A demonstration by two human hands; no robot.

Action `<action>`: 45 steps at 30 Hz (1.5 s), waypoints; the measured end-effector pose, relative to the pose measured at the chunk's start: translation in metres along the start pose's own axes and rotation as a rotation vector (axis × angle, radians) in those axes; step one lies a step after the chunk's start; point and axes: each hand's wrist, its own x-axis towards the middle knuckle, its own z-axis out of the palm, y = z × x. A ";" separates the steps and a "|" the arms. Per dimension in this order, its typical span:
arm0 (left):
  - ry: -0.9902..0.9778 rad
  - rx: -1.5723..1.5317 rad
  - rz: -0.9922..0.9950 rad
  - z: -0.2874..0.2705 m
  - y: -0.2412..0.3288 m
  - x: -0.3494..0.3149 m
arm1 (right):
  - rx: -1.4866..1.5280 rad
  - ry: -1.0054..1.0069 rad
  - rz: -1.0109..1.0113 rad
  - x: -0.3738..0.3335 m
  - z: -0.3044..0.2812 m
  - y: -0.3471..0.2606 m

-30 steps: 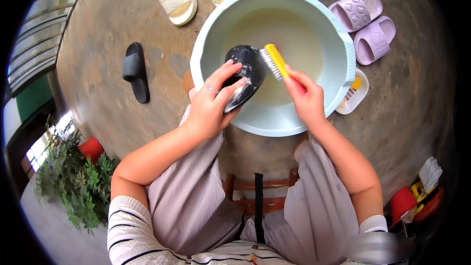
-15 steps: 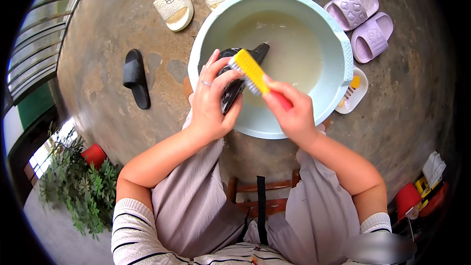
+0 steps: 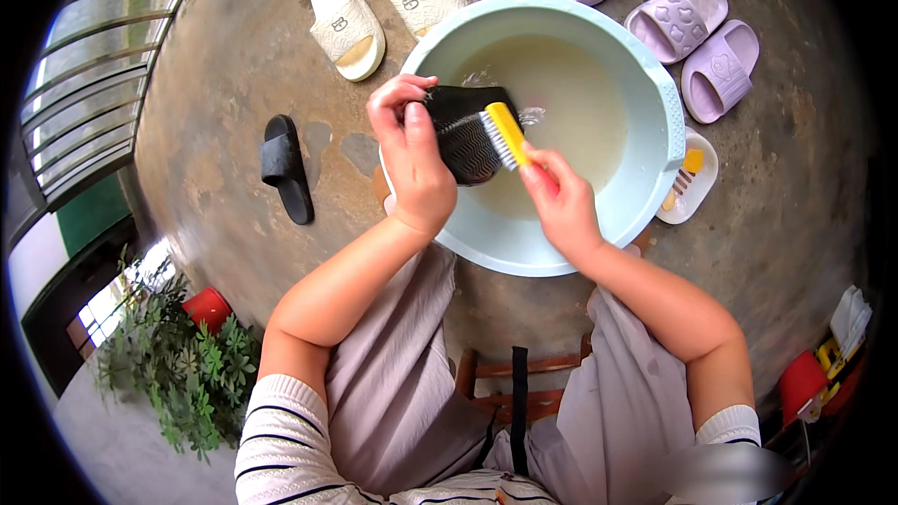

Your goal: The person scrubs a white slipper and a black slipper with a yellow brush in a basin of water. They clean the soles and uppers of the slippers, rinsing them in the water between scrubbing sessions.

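A wet black slide slipper [image 3: 460, 142] is held over the near left part of a pale blue basin [image 3: 666, 122]. My left hand [image 3: 412, 151] grips it from the left, fingers closed on its edge. The ridged sole faces up. In my right hand [image 3: 563, 201] is a scrubbing brush [image 3: 506, 134] with a yellow head and white bristles. Its bristles meet the right side of the sole. Cloudy water [image 3: 571, 122] lies in the basin. My right fingers hide most of the brush's handle.
Another black slide slipper [image 3: 285, 168] lies on the concrete floor to the left. Cream slippers [image 3: 348, 26] and several lilac slippers [image 3: 720, 70] stand beyond the basin. A white soap dish [image 3: 694, 189] sits at its right, a leafy plant [image 3: 201, 369] at lower left.
My left hand has turned the slipper from its side so that the sole shows broadly. The brush has swung more upright and now lies on the sole's right side. The view has shifted slightly.
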 end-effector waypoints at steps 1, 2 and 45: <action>-0.032 0.075 0.065 0.000 -0.004 -0.002 | 0.080 0.030 -0.122 -0.004 0.008 -0.008; -0.061 0.156 0.128 -0.002 -0.006 -0.004 | 0.164 0.053 -0.242 -0.011 0.016 -0.026; -0.324 0.538 0.119 -0.076 -0.003 -0.049 | -0.206 -0.368 -0.429 -0.014 -0.020 -0.005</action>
